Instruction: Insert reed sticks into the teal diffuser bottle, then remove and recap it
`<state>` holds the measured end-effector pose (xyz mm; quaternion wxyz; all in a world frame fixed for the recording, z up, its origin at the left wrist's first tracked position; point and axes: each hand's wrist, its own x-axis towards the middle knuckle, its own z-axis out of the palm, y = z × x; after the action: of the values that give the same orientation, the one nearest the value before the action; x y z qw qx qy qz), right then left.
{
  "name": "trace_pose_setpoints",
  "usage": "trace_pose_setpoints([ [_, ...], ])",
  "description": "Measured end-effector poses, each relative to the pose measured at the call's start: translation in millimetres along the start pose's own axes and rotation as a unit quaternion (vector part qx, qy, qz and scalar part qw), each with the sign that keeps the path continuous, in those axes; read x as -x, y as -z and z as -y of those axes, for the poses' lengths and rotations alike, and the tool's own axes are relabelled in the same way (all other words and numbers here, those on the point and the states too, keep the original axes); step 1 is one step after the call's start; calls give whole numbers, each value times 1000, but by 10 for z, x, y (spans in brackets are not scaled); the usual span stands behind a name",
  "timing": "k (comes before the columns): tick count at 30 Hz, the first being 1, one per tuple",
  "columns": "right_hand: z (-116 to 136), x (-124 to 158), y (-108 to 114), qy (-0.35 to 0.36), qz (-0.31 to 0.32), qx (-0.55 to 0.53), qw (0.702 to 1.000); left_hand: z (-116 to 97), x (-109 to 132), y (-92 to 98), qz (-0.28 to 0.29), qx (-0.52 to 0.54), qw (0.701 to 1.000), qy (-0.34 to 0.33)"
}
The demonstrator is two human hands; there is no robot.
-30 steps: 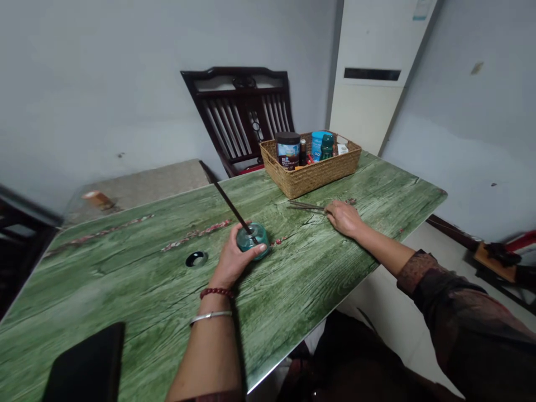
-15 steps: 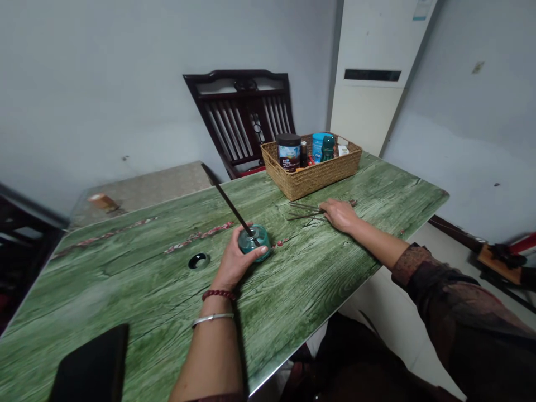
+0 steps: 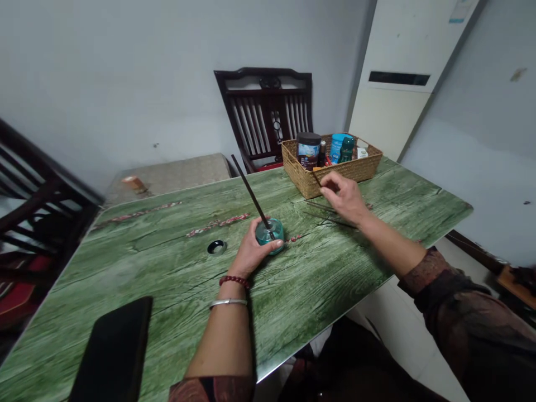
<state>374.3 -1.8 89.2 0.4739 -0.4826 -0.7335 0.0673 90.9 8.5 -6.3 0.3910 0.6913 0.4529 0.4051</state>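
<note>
My left hand [image 3: 253, 248] is wrapped round a small teal glass bottle [image 3: 276, 230] standing on the green table. One dark reed stick [image 3: 250, 192] leans out of the bottle's mouth, tilted to the left. Close to the basket, my right hand [image 3: 344, 196] pinches another thin dark stick [image 3: 316, 178], raised above the tabletop; most of it is hidden by the hand. Below that hand, more dark sticks [image 3: 320, 206] lie on the table. A black ring-shaped cap [image 3: 216, 247] rests to the left of the bottle.
A wicker basket [image 3: 335, 177] with jars and bottles stands at the table's back right. A black phone [image 3: 113, 346] lies at the front left of the green table [image 3: 176, 268]. Behind the table is a dark wooden chair [image 3: 268, 117], with a white cabinet-like unit [image 3: 393, 100] to its right.
My right hand has lifted off the table, now pinching one stick from those lying there. My left hand still holds the bottle. The view has shifted left.
</note>
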Motion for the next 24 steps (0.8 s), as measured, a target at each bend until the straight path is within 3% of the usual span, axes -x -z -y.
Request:
trace_pose_setpoints([
  [3, 379, -159, -204, -35, 5, -248, 968, -1, 1, -1, -2, 9, 1000, -1],
  [7, 641, -290, -549, -57, 44, -370, 926, -11, 2, -3, -3, 19, 1000, -12],
  [14, 621, -382, -891, -73, 84, -329, 938, -6, 4, -11, -2, 12, 1000, -19],
  [20, 560, -261, -1158, -98, 93, -218, 967, 25, -6, -15, 0, 25, 999, -24],
  [22, 525, -212, -1139, -87, 98, -171, 977, 35, -13, -12, -5, 22, 999, -24],
  [24, 442, -179, -987, -64, 100, -125, 985, 30, -18, -8, -7, 11, 1000, -23],
])
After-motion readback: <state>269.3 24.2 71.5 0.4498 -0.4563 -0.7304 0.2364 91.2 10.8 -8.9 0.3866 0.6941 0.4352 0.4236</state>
